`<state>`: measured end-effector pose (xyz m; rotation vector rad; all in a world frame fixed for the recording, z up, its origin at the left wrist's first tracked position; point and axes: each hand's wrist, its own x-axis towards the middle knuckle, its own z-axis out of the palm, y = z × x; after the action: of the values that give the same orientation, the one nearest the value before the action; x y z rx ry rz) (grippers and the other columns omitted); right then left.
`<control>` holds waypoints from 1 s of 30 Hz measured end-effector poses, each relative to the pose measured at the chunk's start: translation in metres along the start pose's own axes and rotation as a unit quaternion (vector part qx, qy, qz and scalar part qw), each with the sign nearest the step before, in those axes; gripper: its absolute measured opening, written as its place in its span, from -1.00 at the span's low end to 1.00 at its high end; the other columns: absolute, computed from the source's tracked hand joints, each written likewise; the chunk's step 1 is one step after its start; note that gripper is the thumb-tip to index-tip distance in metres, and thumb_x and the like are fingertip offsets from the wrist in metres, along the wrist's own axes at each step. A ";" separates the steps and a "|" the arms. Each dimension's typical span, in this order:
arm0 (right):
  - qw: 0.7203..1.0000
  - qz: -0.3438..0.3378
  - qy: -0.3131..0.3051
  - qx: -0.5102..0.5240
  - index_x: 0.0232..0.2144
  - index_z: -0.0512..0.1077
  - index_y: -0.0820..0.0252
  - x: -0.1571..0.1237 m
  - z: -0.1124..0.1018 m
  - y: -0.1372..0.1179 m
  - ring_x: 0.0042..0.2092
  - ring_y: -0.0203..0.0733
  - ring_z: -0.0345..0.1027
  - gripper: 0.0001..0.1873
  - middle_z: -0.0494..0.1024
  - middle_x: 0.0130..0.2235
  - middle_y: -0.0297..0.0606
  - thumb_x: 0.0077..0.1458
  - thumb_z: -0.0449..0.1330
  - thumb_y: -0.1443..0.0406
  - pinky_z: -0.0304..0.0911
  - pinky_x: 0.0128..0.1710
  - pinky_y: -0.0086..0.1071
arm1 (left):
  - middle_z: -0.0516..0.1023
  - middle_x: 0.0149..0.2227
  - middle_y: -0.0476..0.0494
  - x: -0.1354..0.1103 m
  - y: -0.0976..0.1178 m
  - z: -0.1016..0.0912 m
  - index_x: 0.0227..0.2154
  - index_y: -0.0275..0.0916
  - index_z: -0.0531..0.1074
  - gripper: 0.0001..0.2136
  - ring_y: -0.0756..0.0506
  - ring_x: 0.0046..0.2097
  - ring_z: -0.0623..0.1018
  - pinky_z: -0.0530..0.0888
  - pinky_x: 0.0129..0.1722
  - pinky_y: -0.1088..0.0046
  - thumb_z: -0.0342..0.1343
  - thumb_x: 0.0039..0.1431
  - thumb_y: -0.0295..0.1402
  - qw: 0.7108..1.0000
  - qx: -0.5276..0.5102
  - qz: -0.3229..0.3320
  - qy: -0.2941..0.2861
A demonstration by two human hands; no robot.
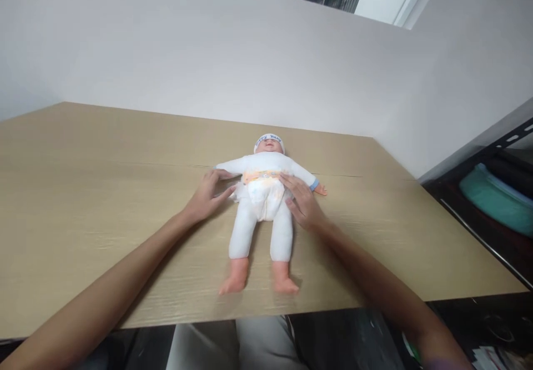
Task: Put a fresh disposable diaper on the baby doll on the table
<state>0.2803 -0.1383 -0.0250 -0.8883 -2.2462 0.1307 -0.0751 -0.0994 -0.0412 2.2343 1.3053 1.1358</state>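
A baby doll (240,236) in a white suit and a lettered white cap lies on its back on the wooden table (125,220), feet towards me. Around its hips sits a white diaper (264,199) with an orange patterned waistband. My left hand (207,195) is beside the diaper's left side in the picture, near the doll's arm, thumb and fingers apart. On the other side, my right hand (303,200) rests its outstretched fingers on the waistband's edge, with the thumb by the doll's thigh. Neither hand visibly grips anything.
A white wall (208,53) rises behind the table, with an opening at its top. At the right stands a black rack (441,184) holding a teal item (495,200). My legs (237,345) are below the table's front edge.
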 end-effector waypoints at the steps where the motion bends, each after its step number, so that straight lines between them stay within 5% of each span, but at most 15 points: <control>1: 1.000 -0.002 0.018 -0.006 0.59 0.14 -0.02 0.004 -0.001 -0.004 0.57 0.08 0.16 -0.38 0.34 0.54 -0.10 0.60 -0.03 0.16 0.08 0.56 0.17 | 0.57 0.11 -0.30 -0.002 -0.004 -0.002 0.05 -0.16 0.46 -0.63 -0.37 0.23 0.51 0.45 0.31 -0.07 0.13 0.44 0.02 1.000 0.026 -0.016 -0.004; 5: 0.997 0.005 0.065 -0.041 0.37 0.40 0.05 0.033 -0.003 -0.028 0.39 0.15 0.37 -0.56 0.55 0.33 -0.04 0.57 0.06 0.16 0.24 0.42 0.12 | 0.56 0.00 -0.36 -0.005 -0.003 0.000 -0.13 -0.17 0.41 -0.66 -0.43 0.13 0.50 0.44 0.24 -0.15 0.10 0.35 0.03 0.988 0.137 -0.066 -0.035; 8: 0.995 0.033 0.030 -0.088 0.17 0.53 0.09 0.063 0.000 -0.048 0.20 0.19 0.44 -0.67 0.61 0.15 -0.03 0.55 0.12 0.11 0.29 0.26 0.09 | 0.55 0.05 -0.41 -0.006 0.004 0.002 -0.19 -0.15 0.39 -0.68 -0.49 0.19 0.47 0.41 0.23 -0.19 0.11 0.31 0.01 0.980 0.174 -0.090 -0.046; 12: 0.989 0.089 -0.051 -0.107 0.00 0.56 0.11 0.098 0.009 -0.058 0.05 0.17 0.44 -0.77 0.60 0.00 -0.05 0.48 0.22 0.13 0.30 0.15 0.03 | 0.59 -0.14 -0.34 -0.008 0.004 0.000 -0.34 -0.12 0.36 -0.69 -0.50 0.13 0.51 0.39 0.19 -0.14 0.20 0.20 0.01 0.984 0.102 -0.142 -0.024; 16: 0.985 0.124 -0.103 -0.063 -0.06 0.54 0.09 0.114 0.015 -0.052 0.04 0.13 0.45 -0.83 0.61 -0.03 -0.12 0.40 0.30 0.17 0.31 0.13 -0.02 | 0.55 -0.38 -0.15 -0.003 -0.001 -0.005 -0.42 -0.11 0.41 -0.69 -0.32 -0.18 0.56 0.47 -0.06 0.12 0.19 0.20 0.01 0.984 0.035 -0.175 -0.015; 23: 0.982 0.137 -0.124 -0.033 -0.01 0.57 0.08 0.115 0.013 -0.045 0.02 0.10 0.47 -0.78 0.62 -0.01 -0.13 0.40 0.30 0.13 0.29 0.11 -0.04 | 0.54 -0.38 -0.06 0.028 0.027 -0.009 -0.42 -0.17 0.44 -0.59 -0.14 -0.27 0.49 0.42 -0.18 0.32 0.09 0.30 0.08 0.981 -0.117 -0.156 0.001; 30: 0.984 0.134 -0.119 -0.003 0.17 0.51 0.12 0.115 0.011 -0.041 0.09 0.14 0.50 -0.62 0.64 0.08 -0.09 0.35 0.28 0.22 0.33 0.14 -0.03 | 0.46 -0.45 -0.02 0.059 0.065 0.026 -0.46 -0.19 0.42 -0.60 -0.07 -0.37 0.40 0.32 -0.33 0.37 0.21 0.30 0.02 0.968 -0.201 -0.142 -0.039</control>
<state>0.1910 -0.0950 0.0466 -1.2307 -2.3321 0.3707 -0.0014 -0.0822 0.0101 1.7216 1.1903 1.0783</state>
